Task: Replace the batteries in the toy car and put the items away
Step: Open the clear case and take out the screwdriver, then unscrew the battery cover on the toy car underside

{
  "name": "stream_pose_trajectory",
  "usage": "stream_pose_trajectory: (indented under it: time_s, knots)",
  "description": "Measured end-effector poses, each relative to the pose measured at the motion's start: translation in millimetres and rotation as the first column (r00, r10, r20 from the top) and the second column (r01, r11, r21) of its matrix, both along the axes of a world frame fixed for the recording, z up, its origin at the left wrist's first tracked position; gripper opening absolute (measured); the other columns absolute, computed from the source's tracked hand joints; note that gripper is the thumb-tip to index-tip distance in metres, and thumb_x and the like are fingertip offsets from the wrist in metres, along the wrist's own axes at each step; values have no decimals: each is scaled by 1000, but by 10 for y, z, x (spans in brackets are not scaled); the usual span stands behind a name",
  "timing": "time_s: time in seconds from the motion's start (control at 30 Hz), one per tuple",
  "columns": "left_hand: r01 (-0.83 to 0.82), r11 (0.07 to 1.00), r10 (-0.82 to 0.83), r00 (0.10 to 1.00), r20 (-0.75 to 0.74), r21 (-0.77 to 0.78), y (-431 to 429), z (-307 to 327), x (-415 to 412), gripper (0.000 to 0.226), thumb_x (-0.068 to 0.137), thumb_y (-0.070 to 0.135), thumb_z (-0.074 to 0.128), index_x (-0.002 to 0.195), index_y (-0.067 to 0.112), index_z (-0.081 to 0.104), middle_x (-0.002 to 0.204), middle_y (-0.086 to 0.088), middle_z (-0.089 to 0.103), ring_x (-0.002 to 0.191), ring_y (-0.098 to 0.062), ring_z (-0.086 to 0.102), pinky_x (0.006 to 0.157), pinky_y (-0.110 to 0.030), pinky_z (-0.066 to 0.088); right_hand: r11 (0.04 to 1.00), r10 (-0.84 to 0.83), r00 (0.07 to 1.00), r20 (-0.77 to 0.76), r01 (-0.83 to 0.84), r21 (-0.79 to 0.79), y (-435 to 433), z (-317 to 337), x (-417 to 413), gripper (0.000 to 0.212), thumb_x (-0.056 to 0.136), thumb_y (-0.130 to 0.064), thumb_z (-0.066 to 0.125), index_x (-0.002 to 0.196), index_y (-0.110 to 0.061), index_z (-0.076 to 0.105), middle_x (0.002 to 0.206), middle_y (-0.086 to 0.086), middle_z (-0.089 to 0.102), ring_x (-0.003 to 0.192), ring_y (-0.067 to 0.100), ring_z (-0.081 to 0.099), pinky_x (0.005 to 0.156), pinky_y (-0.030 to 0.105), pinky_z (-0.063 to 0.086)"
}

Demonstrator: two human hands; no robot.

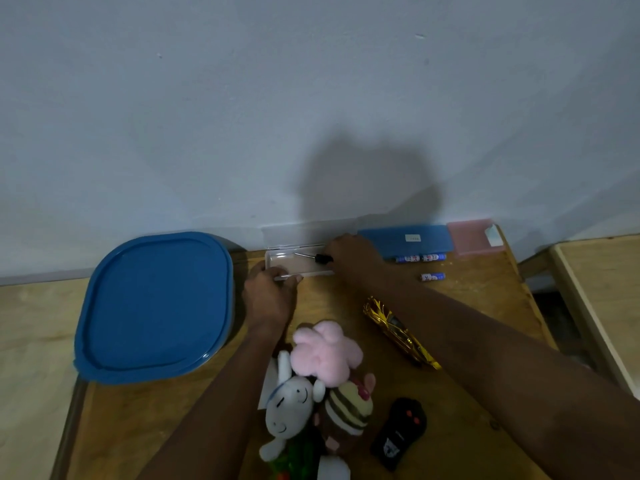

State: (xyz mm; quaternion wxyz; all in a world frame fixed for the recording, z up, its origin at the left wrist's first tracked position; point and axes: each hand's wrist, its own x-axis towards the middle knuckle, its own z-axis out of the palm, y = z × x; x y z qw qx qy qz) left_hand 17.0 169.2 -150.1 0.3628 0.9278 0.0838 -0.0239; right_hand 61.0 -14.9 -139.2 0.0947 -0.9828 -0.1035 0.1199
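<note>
A clear plastic case [277,259] lies open against the wall, its lid leaning back. My left hand [268,292] grips its near edge. My right hand [349,249] holds a small screwdriver [311,257] by its black handle, the metal shaft pointing left over the case. Three blue batteries lie on the wooden table: two end to end [420,258] below a blue case [407,239], one alone [433,277] nearer me. A gold toy car [394,329] lies partly under my right forearm. A black remote [400,433] rests near the front.
A large blue-lidded container [152,306] fills the table's left side. A pink case [472,236] sits right of the blue case. Several plush toys [322,375] are piled between my forearms. The wall runs close behind. The table's right edge [530,282] drops off.
</note>
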Motion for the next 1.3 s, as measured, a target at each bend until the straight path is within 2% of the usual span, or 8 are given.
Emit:
stream_pose_trajectory:
  time_s: [0.23,0.47,0.6,0.77,0.9,1.03,1.17,1.3]
  knots:
    - [13,1000,-13,1000,4,18,3,35,-8,35,81,36,81,102,8,78,109,-10,70,94,-24,67,82,-36,57,978,-111,989,-96,126,165,-19,119,-22,21,82,-11,67,103,-9,70,104,15,66,96,30,62,72,31,46]
    - [10,999,-8,999,-42,51,-74,154,-64,43,85,38,76,114,6,72,126,-13,60,105,-31,61,88,-34,49,915,-232,972,-25,227,333,-288,426,-291,19,78,-13,69,96,-13,72,96,9,68,86,24,61,69,29,48]
    - [16,997,-17,1000,6,77,-195,401,-156,38,85,35,71,112,9,71,124,-13,62,107,-33,60,84,-32,47,796,-380,924,-37,347,495,-616,646,-515,15,73,-12,74,88,-13,71,84,4,65,81,19,59,68,27,41]
    - [111,994,-112,992,54,19,-646,741,-437,32,80,26,69,109,14,74,113,-8,73,105,-27,66,88,-32,49,584,-559,802,-211,561,586,-1137,779,-969,12,79,-14,72,86,-14,63,77,5,63,69,15,55,66,28,45]
    - [147,988,-144,989,42,-56,-1222,818,-845,21,86,18,68,106,14,74,107,-9,75,99,-30,68,83,-32,47,557,-565,759,-325,641,528,-1424,749,-1628,6,93,-17,60,91,-12,59,76,0,55,64,5,45,54,7,36]
    - [-8,996,-14,967,-253,-85,-1707,739,-1026,60,87,49,68,132,11,56,132,-16,58,123,-36,55,97,-37,42,338,-602,596,-531,793,507,-1587,300,-2084,21,89,-19,58,109,-13,59,109,8,65,87,19,55,68,28,40]
    - [-137,991,122,878,-462,2,-1986,688,-1071,96,83,70,60,151,11,26,151,-21,33,135,-43,41,107,-46,35,245,-569,561,-601,814,527,-1707,178,-2295,12,83,-14,55,91,-22,59,87,0,62,82,20,56,65,30,41]
    - [-174,985,154,831,-534,13,-2046,571,-1030,128,64,67,81,155,14,8,154,-22,31,138,-42,38,108,-49,38,183,-512,554,-657,817,546,-1830,131,-2419,17,76,-10,57,76,-27,55,88,10,67,78,26,62,69,40,47]
